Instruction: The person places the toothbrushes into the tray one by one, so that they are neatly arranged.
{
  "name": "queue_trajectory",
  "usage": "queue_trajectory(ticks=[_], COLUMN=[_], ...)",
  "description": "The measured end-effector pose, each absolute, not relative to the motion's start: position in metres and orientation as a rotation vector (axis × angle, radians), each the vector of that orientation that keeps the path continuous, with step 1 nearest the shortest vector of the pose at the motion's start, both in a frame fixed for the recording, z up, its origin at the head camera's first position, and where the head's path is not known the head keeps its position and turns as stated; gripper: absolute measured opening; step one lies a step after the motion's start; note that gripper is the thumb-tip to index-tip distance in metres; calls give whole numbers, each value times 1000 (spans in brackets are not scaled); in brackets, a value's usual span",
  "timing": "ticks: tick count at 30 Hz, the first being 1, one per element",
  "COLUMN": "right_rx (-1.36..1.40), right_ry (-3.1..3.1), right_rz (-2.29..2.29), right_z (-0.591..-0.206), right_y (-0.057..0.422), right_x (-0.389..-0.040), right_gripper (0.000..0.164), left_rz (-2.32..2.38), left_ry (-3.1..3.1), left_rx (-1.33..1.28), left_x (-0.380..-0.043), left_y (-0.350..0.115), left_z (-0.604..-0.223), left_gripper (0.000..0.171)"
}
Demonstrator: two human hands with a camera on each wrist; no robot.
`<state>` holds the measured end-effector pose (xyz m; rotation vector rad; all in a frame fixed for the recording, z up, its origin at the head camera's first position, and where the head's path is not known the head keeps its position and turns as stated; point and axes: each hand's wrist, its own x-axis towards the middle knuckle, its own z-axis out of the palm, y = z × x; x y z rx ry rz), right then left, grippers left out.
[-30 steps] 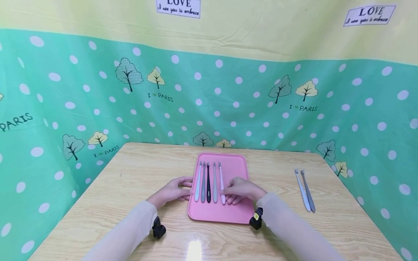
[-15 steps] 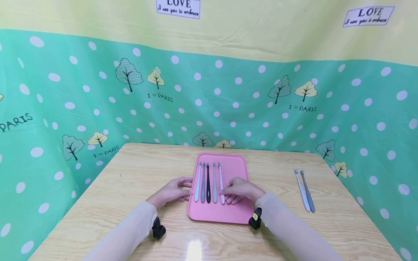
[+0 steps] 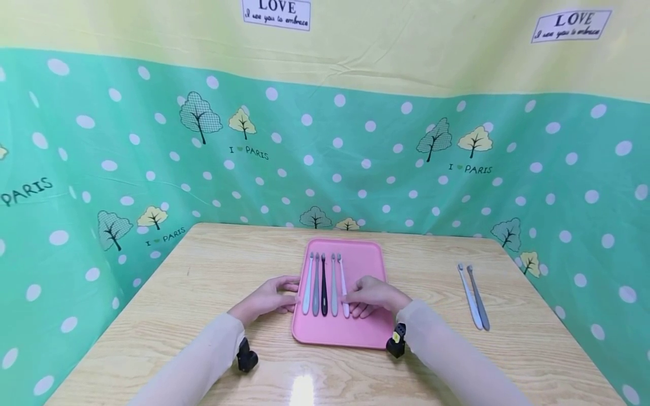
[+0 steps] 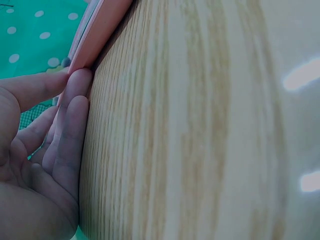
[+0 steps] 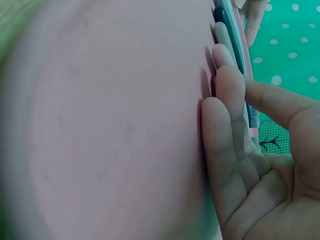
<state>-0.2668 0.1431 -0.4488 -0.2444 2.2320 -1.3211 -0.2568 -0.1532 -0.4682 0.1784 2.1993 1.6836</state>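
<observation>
A pink tray [image 3: 363, 332] lies on the table with several toothbrushes in a row, heads pointing away. From the left they are a pale blue toothbrush [image 3: 307, 290], a grey toothbrush [image 3: 316, 290], a black toothbrush [image 3: 324, 290], a grey-green toothbrush [image 3: 333, 290] and a pale pink toothbrush [image 3: 343, 281]. My left hand [image 3: 269, 296] pinches the tray's left rim, thumb on top, as the left wrist view shows. Over the tray's right half, my right hand [image 3: 377, 294] holds the pale pink toothbrush near its handle end; its fingers partly hide that toothbrush in the right wrist view.
On the table's right side lie a pale toothbrush [image 3: 470, 299] and a dark grey toothbrush [image 3: 479, 299], close together. The wooden table [image 3: 228, 248] meets a polka-dot curtain [image 3: 284, 186] at the back and sides.
The pale pink toothbrush has shifted slightly left, closer to the grey-green one, with my right hand on it. The left hand and the tray have stayed in place.
</observation>
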Motion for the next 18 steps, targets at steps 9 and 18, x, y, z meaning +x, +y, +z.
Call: queue_trajectory(ticks=[9,18], right_rx=[-237,-237], right_ry=[2238,2229], right_rz=[-1317,-1315], right_z=[-449,-449], right_y=[143,143], right_x=[-266,-265], right_gripper=[22,21], left_rz=[1690,1703], left_ry=[2186,2180], left_rx=[186,210], left_x=[-257,-257], left_y=[-154,-154], left_z=[-470,-471], left_gripper=[66,66])
